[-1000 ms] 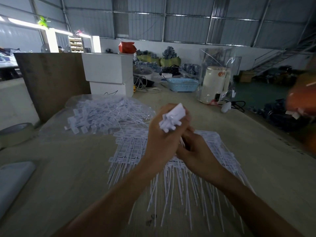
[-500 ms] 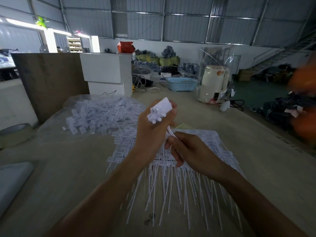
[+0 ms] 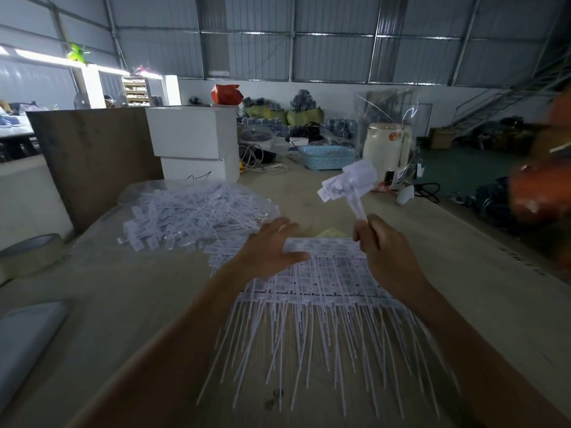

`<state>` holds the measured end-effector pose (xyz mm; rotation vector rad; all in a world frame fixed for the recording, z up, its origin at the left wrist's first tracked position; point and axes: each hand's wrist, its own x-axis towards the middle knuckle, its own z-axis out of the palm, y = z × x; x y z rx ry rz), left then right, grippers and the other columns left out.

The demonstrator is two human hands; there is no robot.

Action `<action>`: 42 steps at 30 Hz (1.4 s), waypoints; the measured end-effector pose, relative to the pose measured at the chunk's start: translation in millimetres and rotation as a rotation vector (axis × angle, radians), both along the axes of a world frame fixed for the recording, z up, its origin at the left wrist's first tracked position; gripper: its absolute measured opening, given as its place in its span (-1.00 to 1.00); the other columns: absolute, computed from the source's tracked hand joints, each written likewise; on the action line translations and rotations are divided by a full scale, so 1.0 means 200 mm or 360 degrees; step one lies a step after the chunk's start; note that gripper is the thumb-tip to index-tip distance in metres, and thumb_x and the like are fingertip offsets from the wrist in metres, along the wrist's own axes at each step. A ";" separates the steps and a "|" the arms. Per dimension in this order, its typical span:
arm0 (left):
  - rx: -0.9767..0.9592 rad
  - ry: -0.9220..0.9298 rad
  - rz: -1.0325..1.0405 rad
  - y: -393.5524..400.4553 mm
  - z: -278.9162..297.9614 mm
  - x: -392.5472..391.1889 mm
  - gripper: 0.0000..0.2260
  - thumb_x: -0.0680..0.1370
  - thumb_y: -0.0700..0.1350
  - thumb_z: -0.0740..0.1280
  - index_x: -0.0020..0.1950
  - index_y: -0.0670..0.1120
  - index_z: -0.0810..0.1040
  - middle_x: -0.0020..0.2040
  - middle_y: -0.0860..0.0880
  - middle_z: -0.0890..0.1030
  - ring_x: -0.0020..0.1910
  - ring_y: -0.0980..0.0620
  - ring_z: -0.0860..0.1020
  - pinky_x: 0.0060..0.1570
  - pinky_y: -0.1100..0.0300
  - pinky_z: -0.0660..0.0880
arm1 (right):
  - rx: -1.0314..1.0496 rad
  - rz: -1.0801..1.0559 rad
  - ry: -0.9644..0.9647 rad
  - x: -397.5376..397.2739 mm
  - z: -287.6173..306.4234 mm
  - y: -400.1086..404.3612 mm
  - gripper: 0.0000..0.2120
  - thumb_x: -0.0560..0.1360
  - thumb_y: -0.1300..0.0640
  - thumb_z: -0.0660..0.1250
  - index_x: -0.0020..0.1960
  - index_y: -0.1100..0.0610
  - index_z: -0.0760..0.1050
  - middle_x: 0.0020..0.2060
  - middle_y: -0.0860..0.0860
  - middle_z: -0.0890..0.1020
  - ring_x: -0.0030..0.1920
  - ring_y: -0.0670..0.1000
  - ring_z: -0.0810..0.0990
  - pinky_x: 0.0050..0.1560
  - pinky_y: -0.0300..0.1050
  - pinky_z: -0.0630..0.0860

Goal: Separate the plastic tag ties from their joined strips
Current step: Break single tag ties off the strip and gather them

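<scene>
**Now: bunch up, strips pinned**

Right hand point(image 3: 384, 251) gripped a bunch of ties point(image 3: 347, 183) by the stems, tag heads raised above the table point(image 3: 123, 304). Left hand point(image 3: 272, 248) lay flat, fingers spread, pressing the joined strips point(image 3: 321, 282). Loose ties point(image 3: 191, 211) sat heaped on a plastic sheet, far left of the strips.

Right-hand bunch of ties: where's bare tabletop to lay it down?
The table is bare right of the joined strips, before the kettle and cable. Another bare patch lies left of the strips, between tape roll and loose tie pile. The centre under both hands is crowded.
</scene>
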<state>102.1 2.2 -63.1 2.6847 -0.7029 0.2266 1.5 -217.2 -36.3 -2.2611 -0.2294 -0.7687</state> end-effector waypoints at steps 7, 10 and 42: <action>0.0606 0.0526 -0.0032 -0.15 0.07 0.22 -0.12 0.40 0.45 0.32 0.59 0.05 0.16 0.60 -0.01 0.14 0.55 -0.03 0.17 0.45 0.12 0.12 | -0.0151 0.0128 0.0131 0.03 -0.11 0.04 -0.70 0.69 0.13 0.12 -0.21 -0.02 0.36 -0.46 -0.06 0.41 -0.47 -0.10 0.36 -0.32 -0.08 0.28; 0.0578 0.0728 0.0020 -0.14 0.07 0.28 0.00 0.31 0.49 0.35 0.60 0.06 0.10 0.61 0.03 0.12 0.56 -0.01 0.14 0.48 0.13 0.09 | -0.0231 0.0228 0.0201 0.03 -0.14 0.04 -0.73 0.70 0.10 0.11 -0.17 0.02 0.38 -0.45 -0.05 0.41 -0.48 -0.08 0.35 -0.34 -0.07 0.30; 0.0080 -0.0633 0.0065 -0.04 -0.11 0.22 0.00 0.18 0.67 0.13 0.35 -0.03 0.27 0.21 -0.10 0.50 0.17 -0.13 0.40 0.12 -0.08 0.27 | 0.0488 0.0478 0.0183 0.07 0.01 0.11 -0.67 0.71 0.11 0.09 -0.19 0.14 0.43 -0.56 -0.12 0.36 -0.56 -0.17 0.23 -0.53 -0.31 0.20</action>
